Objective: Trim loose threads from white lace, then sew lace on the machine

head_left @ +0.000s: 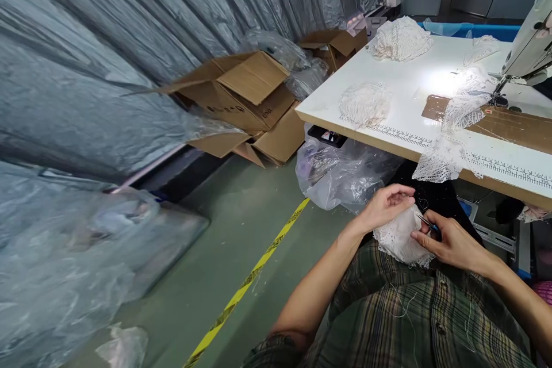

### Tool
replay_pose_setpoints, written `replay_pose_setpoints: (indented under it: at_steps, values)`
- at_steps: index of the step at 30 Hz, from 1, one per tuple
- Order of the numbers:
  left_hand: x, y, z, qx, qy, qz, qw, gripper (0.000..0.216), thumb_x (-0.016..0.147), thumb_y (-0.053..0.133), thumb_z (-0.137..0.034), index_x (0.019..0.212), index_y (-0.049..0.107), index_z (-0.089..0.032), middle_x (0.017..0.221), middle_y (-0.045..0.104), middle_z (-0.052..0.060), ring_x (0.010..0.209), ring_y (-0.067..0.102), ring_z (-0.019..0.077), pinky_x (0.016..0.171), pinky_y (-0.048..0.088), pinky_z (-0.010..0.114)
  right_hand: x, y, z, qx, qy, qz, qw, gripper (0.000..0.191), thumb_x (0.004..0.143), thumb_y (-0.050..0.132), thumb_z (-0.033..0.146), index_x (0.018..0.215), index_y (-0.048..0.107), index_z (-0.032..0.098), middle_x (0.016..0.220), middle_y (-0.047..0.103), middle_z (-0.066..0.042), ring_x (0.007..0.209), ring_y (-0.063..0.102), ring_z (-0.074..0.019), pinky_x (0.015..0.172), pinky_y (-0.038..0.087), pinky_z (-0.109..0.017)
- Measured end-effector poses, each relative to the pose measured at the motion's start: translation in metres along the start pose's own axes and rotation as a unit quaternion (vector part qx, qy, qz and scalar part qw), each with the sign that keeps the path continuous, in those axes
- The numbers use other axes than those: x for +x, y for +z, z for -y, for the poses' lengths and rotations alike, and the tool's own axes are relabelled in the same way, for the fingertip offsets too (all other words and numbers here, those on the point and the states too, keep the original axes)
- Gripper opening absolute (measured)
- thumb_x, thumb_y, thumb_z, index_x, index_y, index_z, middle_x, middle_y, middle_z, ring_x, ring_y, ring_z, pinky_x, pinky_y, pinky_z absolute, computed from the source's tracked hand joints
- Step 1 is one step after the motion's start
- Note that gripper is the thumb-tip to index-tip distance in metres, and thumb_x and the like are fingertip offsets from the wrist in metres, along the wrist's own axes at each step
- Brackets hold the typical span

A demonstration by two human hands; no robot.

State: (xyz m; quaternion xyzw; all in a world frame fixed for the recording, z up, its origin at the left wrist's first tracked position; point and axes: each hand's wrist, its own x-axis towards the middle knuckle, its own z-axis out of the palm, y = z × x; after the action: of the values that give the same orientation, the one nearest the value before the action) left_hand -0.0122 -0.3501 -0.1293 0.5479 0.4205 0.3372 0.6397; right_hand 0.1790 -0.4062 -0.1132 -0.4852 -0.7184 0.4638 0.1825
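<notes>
Lace [399,236], one in lap; right hand [452,242], one snips [433,229]

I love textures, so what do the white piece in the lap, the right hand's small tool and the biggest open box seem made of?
White piece: probably lace fabric, matte, with an openwork edge. Small tool: likely metal, from its thin, shiny tip. Open box: seemingly matte brown cardboard, with folded flaps.

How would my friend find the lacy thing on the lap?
Find the white sewing table, then the plaid shirt below it. The white lace piece there is between the left hand and right hand; other lace lies on the table.
</notes>
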Motion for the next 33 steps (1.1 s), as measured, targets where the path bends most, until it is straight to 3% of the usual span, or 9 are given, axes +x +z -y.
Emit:
replay_pose_setpoints:
  at_steps: [3, 8, 16, 19, 22, 24, 27, 29, 33]
  values:
    - [0.018, 0.002, -0.003, 0.006, 0.040, -0.042, 0.998, 0.050, 0.072, 0.079, -0.046, 0.110, 0.068, -0.015, 0.108, 0.068, 0.010, 0.093, 0.061, 0.0172, 0.081, 0.046, 0.028, -0.004, -0.008, 0.005, -0.051, -0.006, -0.053, 0.997, 0.027, 0.092, 0.047, 0.047, 0.081, 0.049, 0.022, 0.052, 0.047, 0.006, 0.043, 0.040, -0.0118, 0.046, 0.031, -0.025]
    - [0.030, 0.014, -0.019, 0.074, 0.107, -0.061, 0.990, 0.038, 0.080, 0.068, -0.051, 0.081, 0.069, -0.014, 0.072, 0.063, 0.001, 0.066, 0.052, 0.0110, 0.064, 0.040, 0.024, -0.008, -0.023, 0.019, -0.049, -0.077, -0.183, 0.979, 0.025, 0.092, 0.050, 0.043, 0.082, 0.056, 0.021, 0.067, 0.060, 0.000, 0.055, 0.051, -0.0130, 0.053, 0.041, -0.025]
    - [-0.018, 0.026, -0.017, 0.320, 0.215, 0.106, 0.917, 0.023, 0.087, 0.057, -0.027, 0.068, 0.066, -0.019, 0.069, 0.063, 0.003, 0.067, 0.055, 0.0148, 0.069, 0.042, 0.028, 0.001, -0.014, 0.014, 0.001, -0.006, -0.340, 0.940, 0.039, 0.080, 0.064, 0.059, 0.081, 0.052, 0.021, 0.058, 0.050, 0.003, 0.048, 0.044, -0.0115, 0.048, 0.040, -0.025]
    - [-0.025, 0.021, -0.018, 0.304, 0.225, 0.097, 0.921, 0.020, 0.087, 0.060, -0.032, 0.075, 0.070, -0.019, 0.074, 0.063, 0.004, 0.071, 0.056, 0.0157, 0.072, 0.045, 0.029, 0.002, -0.010, 0.015, -0.018, -0.027, -0.336, 0.941, 0.026, 0.086, 0.055, 0.045, 0.075, 0.050, 0.022, 0.057, 0.047, 0.004, 0.048, 0.041, -0.0107, 0.048, 0.037, -0.023]
    - [-0.019, 0.010, -0.020, 0.215, 0.237, -0.029, 0.947, 0.027, 0.079, 0.070, -0.044, 0.090, 0.073, -0.019, 0.092, 0.064, 0.007, 0.084, 0.058, 0.0188, 0.078, 0.047, 0.031, -0.003, -0.007, 0.021, -0.022, -0.078, -0.286, 0.955, 0.020, 0.088, 0.049, 0.034, 0.072, 0.050, 0.022, 0.058, 0.047, 0.004, 0.050, 0.041, -0.0105, 0.049, 0.036, -0.022]
    - [-0.012, 0.004, -0.019, 0.120, 0.216, -0.059, 0.967, 0.041, 0.077, 0.071, -0.051, 0.102, 0.072, -0.019, 0.106, 0.062, 0.009, 0.098, 0.058, 0.0212, 0.088, 0.046, 0.034, -0.008, -0.003, 0.025, -0.016, -0.118, -0.217, 0.969, 0.018, 0.089, 0.049, 0.030, 0.073, 0.052, 0.021, 0.059, 0.049, 0.003, 0.051, 0.043, -0.0105, 0.050, 0.036, -0.022]
    - [-0.003, 0.003, -0.011, -0.053, 0.097, 0.071, 0.991, 0.053, 0.077, 0.065, -0.062, 0.105, 0.071, -0.016, 0.110, 0.066, 0.011, 0.103, 0.060, 0.0233, 0.095, 0.045, 0.036, -0.015, 0.007, 0.027, -0.014, -0.169, -0.120, 0.978, 0.017, 0.089, 0.048, 0.024, 0.074, 0.056, 0.020, 0.059, 0.051, 0.003, 0.051, 0.043, -0.0103, 0.050, 0.035, -0.022]
    - [-0.002, 0.006, -0.004, -0.143, 0.002, 0.171, 0.975, 0.058, 0.072, 0.067, -0.067, 0.093, 0.073, -0.013, 0.098, 0.070, 0.012, 0.093, 0.064, 0.0236, 0.089, 0.047, 0.037, -0.018, 0.012, 0.026, -0.018, -0.187, -0.082, 0.979, 0.016, 0.089, 0.048, 0.022, 0.078, 0.060, 0.020, 0.060, 0.054, 0.002, 0.050, 0.043, -0.0103, 0.050, 0.035, -0.023]
    - [-0.009, 0.011, -0.004, -0.190, -0.043, 0.199, 0.960, 0.049, 0.060, 0.083, -0.057, 0.074, 0.071, -0.012, 0.081, 0.071, 0.009, 0.077, 0.064, 0.0185, 0.079, 0.050, 0.032, -0.022, 0.011, 0.021, -0.011, -0.170, -0.055, 0.984, 0.016, 0.090, 0.049, 0.025, 0.087, 0.064, 0.020, 0.062, 0.057, 0.002, 0.050, 0.044, -0.0107, 0.052, 0.037, -0.024]
